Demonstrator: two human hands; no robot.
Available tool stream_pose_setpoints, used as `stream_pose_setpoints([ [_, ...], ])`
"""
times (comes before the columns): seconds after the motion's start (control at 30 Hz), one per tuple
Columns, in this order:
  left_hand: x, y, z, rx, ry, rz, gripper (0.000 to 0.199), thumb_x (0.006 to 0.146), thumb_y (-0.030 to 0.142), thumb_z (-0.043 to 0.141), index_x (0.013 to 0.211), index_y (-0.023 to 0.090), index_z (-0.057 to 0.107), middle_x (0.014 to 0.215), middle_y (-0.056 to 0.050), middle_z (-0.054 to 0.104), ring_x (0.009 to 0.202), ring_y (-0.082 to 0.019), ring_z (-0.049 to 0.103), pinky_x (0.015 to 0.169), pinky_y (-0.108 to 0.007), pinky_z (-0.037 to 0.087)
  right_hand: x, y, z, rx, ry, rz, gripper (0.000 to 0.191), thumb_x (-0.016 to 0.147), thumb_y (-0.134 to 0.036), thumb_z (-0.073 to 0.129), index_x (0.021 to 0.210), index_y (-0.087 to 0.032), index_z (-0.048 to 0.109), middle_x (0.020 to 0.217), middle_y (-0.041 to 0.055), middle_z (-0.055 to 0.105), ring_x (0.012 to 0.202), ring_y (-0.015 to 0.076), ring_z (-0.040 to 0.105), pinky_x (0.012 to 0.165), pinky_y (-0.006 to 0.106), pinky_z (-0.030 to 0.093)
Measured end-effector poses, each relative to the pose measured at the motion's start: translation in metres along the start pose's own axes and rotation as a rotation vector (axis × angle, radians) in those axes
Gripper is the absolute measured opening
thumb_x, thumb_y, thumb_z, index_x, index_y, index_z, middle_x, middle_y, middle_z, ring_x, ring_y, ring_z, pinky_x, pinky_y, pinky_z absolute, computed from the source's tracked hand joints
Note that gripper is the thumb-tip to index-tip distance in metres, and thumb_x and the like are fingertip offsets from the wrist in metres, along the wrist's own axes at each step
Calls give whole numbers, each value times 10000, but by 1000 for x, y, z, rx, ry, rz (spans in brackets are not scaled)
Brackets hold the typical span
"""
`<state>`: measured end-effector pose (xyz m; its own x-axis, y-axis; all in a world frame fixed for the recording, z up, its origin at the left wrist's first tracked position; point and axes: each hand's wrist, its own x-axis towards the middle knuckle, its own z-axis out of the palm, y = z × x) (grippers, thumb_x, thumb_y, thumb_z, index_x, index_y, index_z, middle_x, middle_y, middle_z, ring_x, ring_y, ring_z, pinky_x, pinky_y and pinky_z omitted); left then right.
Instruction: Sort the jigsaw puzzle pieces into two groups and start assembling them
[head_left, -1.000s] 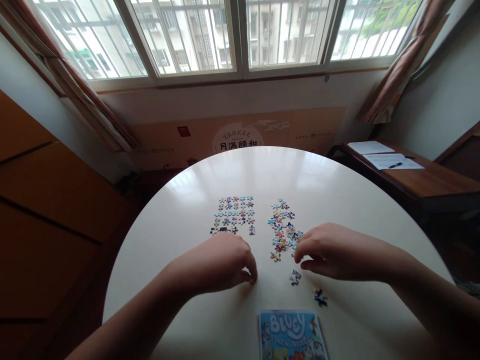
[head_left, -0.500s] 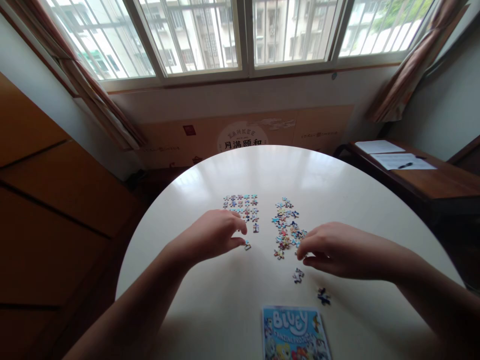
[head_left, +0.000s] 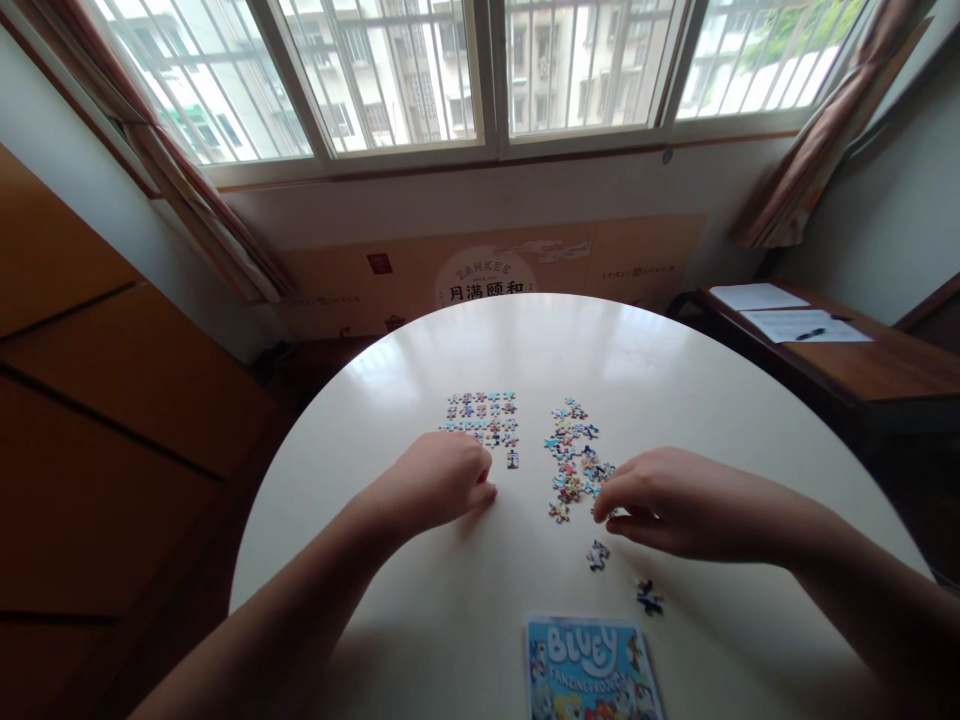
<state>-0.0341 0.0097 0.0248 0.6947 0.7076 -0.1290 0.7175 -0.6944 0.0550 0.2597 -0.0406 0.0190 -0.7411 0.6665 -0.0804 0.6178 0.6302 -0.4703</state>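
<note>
My left hand [head_left: 444,482] is closed, fingers and thumb pressed together, just in front of the rows of jigsaw pieces [head_left: 481,411]. A jigsaw piece that lay at its fingertips no longer shows and seems to be inside the grip. One single piece [head_left: 513,459] lies right of this hand. Over the near right side of a loose heap of jigsaw pieces [head_left: 568,462] hovers my right hand [head_left: 651,497], its bent fingers slightly apart from the thumb. Nothing can be seen held there. Two loose pieces, one pale [head_left: 598,555] and one dark blue [head_left: 649,597], lie nearer to me.
A blue Bluey picture box or booklet [head_left: 589,668] rests at the near side of the round white table [head_left: 360,400]. Right of the table, a brown desk [head_left: 911,362] carries papers [head_left: 787,325] and a pen. Windows and curtains are behind.
My left fingers have closed where a jigsaw piece lay, and that piece has gone from sight. My right hand has stayed almost still.
</note>
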Motion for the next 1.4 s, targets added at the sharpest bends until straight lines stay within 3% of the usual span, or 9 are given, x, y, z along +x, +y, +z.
stream_pose_setpoints([
  [0.1,-1,-4,-3,30,41,-69,275,898,319,595,682,184,696,694,-47,689,678,-181,633,595,-263,424,0,0,0,3,-9,1,209,896,-164,595,1000,-253,752,875,18,764,782,167,686,694,272,432],
  [0.2,-6,-11,-12,0,85,-95,176,890,273,608,791,207,738,804,-39,728,743,-185,656,642,-268,443,0,0,0,-2,-7,-3,211,911,-169,579,1002,-254,750,882,20,765,795,170,691,699,276,434],
  [0.27,-9,-15,-17,-62,63,-43,114,859,229,649,891,238,758,911,-22,751,820,-187,673,705,-274,462,0,0,0,-5,-7,-3,210,919,-176,572,1002,-255,748,883,18,764,796,170,691,696,277,434],
  [0.37,-10,-16,-17,-137,5,71,172,818,181,694,961,257,754,981,-2,758,879,-181,683,779,-281,473,-1,-1,0,-5,-7,-2,214,916,-176,572,1007,-257,748,880,17,762,789,170,689,688,276,432],
  [0.6,-1,-16,-4,-149,-27,117,155,805,181,685,922,251,757,956,-12,756,830,-180,680,736,-279,473,0,-2,0,2,0,-2,211,906,-168,584,999,-251,754,864,21,759,779,171,690,678,274,427],
  [1.27,14,-17,5,-95,100,4,171,872,170,636,970,236,760,974,-31,766,889,-212,690,767,-307,509,0,0,0,-5,-27,5,211,903,-168,582,987,-263,750,877,15,762,784,167,686,690,275,428],
  [1.4,10,-24,2,-76,197,-20,164,886,173,641,977,233,764,965,-30,764,862,-202,693,741,-297,512,-1,3,3,-9,-18,-5,222,880,-141,591,965,-258,758,877,15,762,791,166,688,706,277,431],
])
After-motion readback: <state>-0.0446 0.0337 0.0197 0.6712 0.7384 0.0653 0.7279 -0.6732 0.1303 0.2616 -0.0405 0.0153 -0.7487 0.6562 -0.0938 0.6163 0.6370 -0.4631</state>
